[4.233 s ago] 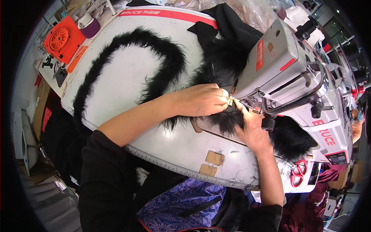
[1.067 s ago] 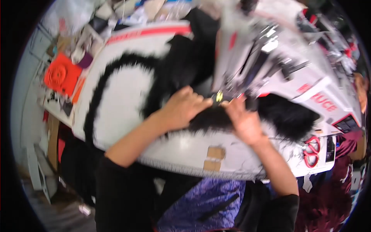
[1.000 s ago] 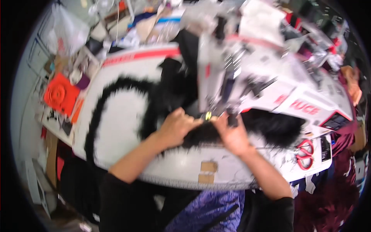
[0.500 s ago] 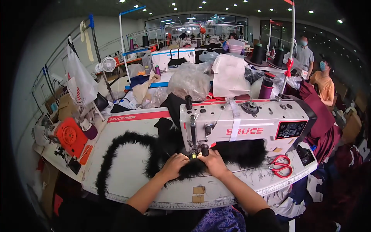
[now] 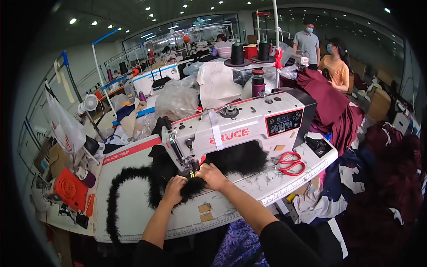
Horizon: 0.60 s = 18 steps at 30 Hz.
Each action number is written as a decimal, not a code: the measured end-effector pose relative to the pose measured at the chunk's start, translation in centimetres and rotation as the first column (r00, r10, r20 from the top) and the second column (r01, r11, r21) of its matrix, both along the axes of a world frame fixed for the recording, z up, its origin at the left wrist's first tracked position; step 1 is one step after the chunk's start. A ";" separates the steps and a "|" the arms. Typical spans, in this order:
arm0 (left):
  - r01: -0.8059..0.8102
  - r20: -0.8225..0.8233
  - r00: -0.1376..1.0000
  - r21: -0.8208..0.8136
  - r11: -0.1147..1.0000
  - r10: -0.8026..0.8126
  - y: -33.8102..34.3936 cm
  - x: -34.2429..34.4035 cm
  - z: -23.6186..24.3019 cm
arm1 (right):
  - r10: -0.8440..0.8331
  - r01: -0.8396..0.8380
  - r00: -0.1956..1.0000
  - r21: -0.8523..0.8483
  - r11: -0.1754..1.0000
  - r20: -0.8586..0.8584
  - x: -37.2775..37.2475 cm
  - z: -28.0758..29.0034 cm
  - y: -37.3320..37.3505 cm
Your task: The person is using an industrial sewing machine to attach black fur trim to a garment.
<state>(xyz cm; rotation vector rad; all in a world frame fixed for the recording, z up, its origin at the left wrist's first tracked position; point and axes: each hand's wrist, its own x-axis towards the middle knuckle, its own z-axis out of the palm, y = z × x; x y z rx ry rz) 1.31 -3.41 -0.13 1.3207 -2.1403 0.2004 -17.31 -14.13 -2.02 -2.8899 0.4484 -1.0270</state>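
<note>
Black fluffy fur trim (image 5: 240, 158) runs under the arm of a white sewing machine (image 5: 255, 129), past the needle area, and curls in a loop over the white tabletop on the left. My left hand (image 5: 175, 189) presses its curled fingers into the fur just left of the presser foot (image 5: 193, 172). Close on the foot's right side, my right hand (image 5: 211, 176) grips the fur with bent fingers. Fur and fingers hide the exact stitching spot. Red-handled scissors (image 5: 291, 164) lie on the table to the right of the fur.
Maroon cloth (image 5: 331, 104) is heaped behind the machine on the right, near two standing people. Black thread cones (image 5: 238, 54) stand behind it. Clear plastic bags (image 5: 178, 100) fill the table behind. An orange-red device (image 5: 66, 187) sits at far left.
The view has turned right and tilted, so the machine and table appear farther left. Both hands stay on the fur beside the presser foot, with little visible shift relative to it.
</note>
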 end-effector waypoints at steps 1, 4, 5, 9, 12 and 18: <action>-0.006 0.012 1.000 0.004 1.000 0.006 0.1 0.0 0.0 | 0.002 -0.002 1.000 -0.001 1.000 -0.003 -0.1 0.1 0.1; -0.007 -0.022 1.000 0.004 1.000 0.007 0.8 -0.1 0.0 | 0.026 -0.026 1.000 0.014 1.000 0.009 -0.1 -0.1 0.5; -0.011 -0.015 1.000 -0.004 1.000 0.011 1.0 0.0 0.0 | 0.031 -0.031 1.000 0.006 0.999 0.004 -0.1 -0.2 0.5; 0.016 0.006 1.000 -0.011 1.000 -0.016 1.3 0.3 0.1 | 0.045 -0.039 0.996 0.083 0.996 -0.073 -0.3 0.1 0.5; 0.040 -0.003 0.999 0.066 0.997 -0.040 1.1 0.2 0.3 | 0.036 -0.029 0.992 0.057 0.998 -0.119 -1.1 0.3 0.5; 0.144 -0.088 0.986 -0.001 0.990 -0.143 0.9 0.2 -0.3 | 0.176 -0.179 0.983 -0.069 0.981 -0.050 -1.0 0.3 -0.8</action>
